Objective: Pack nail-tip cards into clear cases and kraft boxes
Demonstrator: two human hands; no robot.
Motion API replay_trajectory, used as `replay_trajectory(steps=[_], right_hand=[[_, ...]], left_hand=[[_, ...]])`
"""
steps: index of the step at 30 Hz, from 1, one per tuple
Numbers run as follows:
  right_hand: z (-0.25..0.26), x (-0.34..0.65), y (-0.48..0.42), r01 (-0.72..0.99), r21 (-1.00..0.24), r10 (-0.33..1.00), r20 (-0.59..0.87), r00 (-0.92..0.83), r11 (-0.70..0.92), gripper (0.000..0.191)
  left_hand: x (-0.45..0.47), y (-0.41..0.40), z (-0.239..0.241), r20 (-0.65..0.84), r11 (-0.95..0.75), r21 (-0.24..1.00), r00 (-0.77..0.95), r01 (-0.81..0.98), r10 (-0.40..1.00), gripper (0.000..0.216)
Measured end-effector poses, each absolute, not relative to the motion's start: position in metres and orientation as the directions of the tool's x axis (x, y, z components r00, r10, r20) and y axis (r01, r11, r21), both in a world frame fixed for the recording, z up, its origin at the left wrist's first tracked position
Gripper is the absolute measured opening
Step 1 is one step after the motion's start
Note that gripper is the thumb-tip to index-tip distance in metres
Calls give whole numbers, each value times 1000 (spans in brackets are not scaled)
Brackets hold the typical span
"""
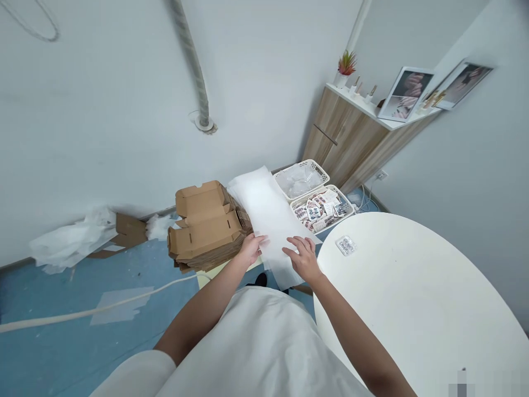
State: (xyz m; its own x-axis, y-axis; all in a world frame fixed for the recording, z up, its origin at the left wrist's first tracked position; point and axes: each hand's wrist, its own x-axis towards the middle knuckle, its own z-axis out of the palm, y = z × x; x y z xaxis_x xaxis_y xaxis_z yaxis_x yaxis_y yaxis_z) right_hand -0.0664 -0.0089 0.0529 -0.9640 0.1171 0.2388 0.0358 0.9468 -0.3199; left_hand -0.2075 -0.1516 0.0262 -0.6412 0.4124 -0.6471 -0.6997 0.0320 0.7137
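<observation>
Thin white sheets (pixel 264 198), which look like foam or tissue wrap, lie stacked between the flat cardboard boxes and two baskets. The near end of a sheet hangs down in front of me. My left hand (pixel 251 249) is at the sheet's left edge, with thumb and fingertips closed on it; the fingertips are slightly blurred. Over the right side of the sheet, my right hand (pixel 305 258) has its fingers apart and curved, holding nothing I can see. Just left of the sheets is a pile of folded brown cardboard boxes (pixel 206 220).
One white basket (pixel 326 171) holds clear plastic bags, another (pixel 351 209) small printed packs. A round white table (pixel 413 286) at right carries a small clear case (pixel 345 245). Behind stands a wooden cabinet (pixel 347 127). A pale cable (pixel 103 310) crosses the blue floor.
</observation>
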Motion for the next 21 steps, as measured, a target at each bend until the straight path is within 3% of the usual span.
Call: replay_trajectory(steps=[2,3,5,6,9,12,14,17,21], right_hand=[[48,-57,1,174,-399,284,237,-929,900,45],[44,-53,9,294,-470,439,235,-867,832,53],[35,-47,27,464,-675,702,114,-702,574,58],[31,-45,35,484,-775,751,-18,-660,407,54],[26,-47,50,469,-883,548,-384,-743,18,52],[30,-61,51,451,-877,438,-475,-763,-166,54],[33,-73,48,441,-874,447,-483,-753,-202,49],[34,-85,47,480,-864,434,-496,-752,-155,60],[38,-80,48,554,-820,531,-409,-742,144,45]], left_hand=[[-209,-150,27,-646,-6,697,-632,-717,428,37],[-209,-151,27,-651,-9,679,-609,-734,453,38],[-208,-155,26,-652,3,647,-552,-762,520,40],[-207,-157,25,-646,15,639,-526,-769,553,41],[-203,-159,15,-615,65,650,-473,-758,631,42],[-197,-158,0,-584,161,719,-461,-677,668,44],[-193,-157,-10,-564,238,774,-469,-586,680,45],[-186,-155,-17,-532,305,821,-454,-482,715,47],[-179,-148,-15,-567,368,804,-414,-468,712,46]])
